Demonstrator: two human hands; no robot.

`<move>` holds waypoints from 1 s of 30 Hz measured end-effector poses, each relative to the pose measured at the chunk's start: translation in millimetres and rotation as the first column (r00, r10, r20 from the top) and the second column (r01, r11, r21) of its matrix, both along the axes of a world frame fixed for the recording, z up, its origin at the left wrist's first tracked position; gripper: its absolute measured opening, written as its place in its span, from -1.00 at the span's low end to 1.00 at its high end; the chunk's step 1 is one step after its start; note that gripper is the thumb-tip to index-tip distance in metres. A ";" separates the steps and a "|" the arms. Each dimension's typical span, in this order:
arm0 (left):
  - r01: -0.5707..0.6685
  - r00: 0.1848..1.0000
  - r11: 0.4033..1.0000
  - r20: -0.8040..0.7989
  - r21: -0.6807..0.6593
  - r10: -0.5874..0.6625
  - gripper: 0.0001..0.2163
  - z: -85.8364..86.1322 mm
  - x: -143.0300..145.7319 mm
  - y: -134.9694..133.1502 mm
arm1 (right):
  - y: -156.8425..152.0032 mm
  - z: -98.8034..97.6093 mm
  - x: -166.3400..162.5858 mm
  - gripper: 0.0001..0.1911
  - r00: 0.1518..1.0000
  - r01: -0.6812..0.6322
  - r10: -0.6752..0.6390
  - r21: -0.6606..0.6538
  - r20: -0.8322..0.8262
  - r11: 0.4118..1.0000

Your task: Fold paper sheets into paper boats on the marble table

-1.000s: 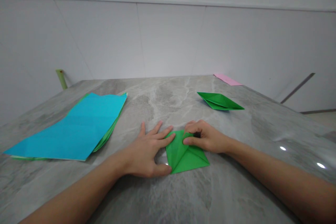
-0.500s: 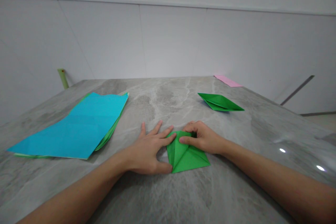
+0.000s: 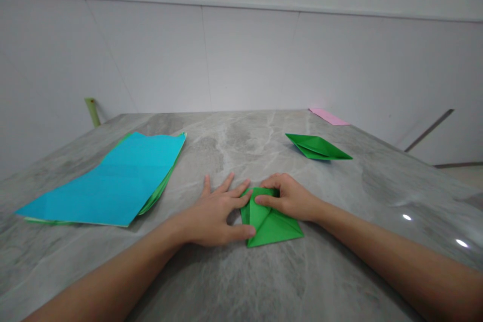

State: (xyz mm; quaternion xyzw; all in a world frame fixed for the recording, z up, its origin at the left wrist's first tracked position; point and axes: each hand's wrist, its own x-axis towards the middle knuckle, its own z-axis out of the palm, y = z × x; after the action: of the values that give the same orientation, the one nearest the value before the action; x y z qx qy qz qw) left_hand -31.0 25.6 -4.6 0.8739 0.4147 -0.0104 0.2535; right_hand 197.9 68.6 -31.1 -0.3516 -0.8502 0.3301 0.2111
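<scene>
A partly folded piece of green paper (image 3: 273,229) lies on the grey marbled table (image 3: 241,156), with creases running across it. My left hand (image 3: 215,214) rests at its left side, fingers spread flat; the index fingertip and thumb touch the paper's left edge. From the right, my right hand (image 3: 289,196) pinches a raised flap near the top, thumb in front. The other fingertips of that hand are partly hidden behind the flap. Beyond it sits a second green folded paper (image 3: 319,147), long and pointed at both ends.
At the left lies a stack of paper sheets, a blue sheet (image 3: 113,181) on top and green ones below. A pink paper (image 3: 329,116) lies at the table's far right edge. A white wall (image 3: 241,60) stands behind.
My left thumb has slid up and right from the lower corner onto the paper. The flap in my right hand has shifted slightly left. The other papers lie as before.
</scene>
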 end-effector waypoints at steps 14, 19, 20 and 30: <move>0.022 0.999 0.999 0.026 -0.030 -0.022 -0.27 1.8 -1.3 2.4 | -0.4 -1.0 -1.0 -0.66 0.998 -0.033 0.033 0.003 -0.054 0.999; 0.000 0.999 1.000 0.046 -0.023 0.001 -0.24 -2.1 -2.1 1.5 | 0.1 -1.1 -0.9 -0.67 0.995 -0.052 0.051 -0.009 -0.089 0.999; -0.013 0.998 1.000 0.057 -0.024 0.014 -0.19 -3.8 -1.9 1.2 | -0.5 -0.3 -1.2 -0.67 0.995 -0.046 0.045 -0.011 -0.093 0.999; -0.331 0.850 0.932 0.477 0.151 0.225 -0.76 -20.0 9.2 7.4 | -16.1 4.9 -7.9 -0.63 0.983 0.183 -0.182 0.022 -0.033 0.983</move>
State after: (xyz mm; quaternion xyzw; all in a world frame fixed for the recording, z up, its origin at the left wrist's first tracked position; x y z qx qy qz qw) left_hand -21.8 33.0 -24.5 0.8056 0.4653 0.2771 0.2402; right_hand 190.0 52.6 -26.2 -0.4204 -0.8151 0.3041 0.2578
